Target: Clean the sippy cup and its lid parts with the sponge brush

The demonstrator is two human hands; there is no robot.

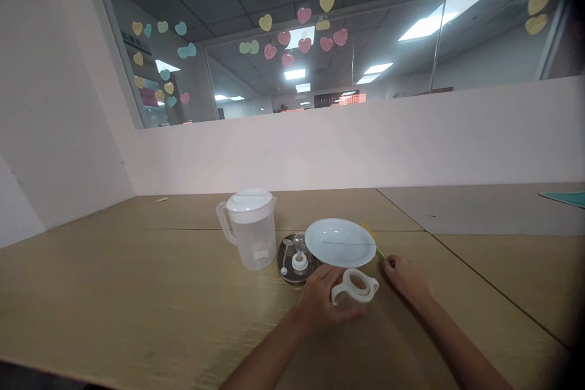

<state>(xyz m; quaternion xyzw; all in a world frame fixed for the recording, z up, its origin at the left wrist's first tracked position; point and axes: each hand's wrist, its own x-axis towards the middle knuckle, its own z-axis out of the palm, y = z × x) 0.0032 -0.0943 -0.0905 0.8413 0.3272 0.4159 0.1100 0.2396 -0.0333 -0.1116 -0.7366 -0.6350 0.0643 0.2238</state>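
My left hand (322,298) is wrapped around a clear bottle with a white handled ring (348,283) around its open top. The ring's opening faces up and towards me. To the right, my right hand (408,277) pinches the green end of a thin stick (380,253). Its yellow part runs behind the rim of a white bowl (338,234), so its far end is partly hidden. Left of the bowl, a round metal tray (286,276) holds a white bottle collar (299,263), a clear domed piece (299,241) and a small white straw-like piece (286,256).
A clear plastic pitcher (253,244) with a white lid stands left of the tray. The brown tabletop (137,292) has seams on the right and meets a white wall (320,155). A small flat scrap (161,199) lies far left, a teal cloth (567,197) far right.
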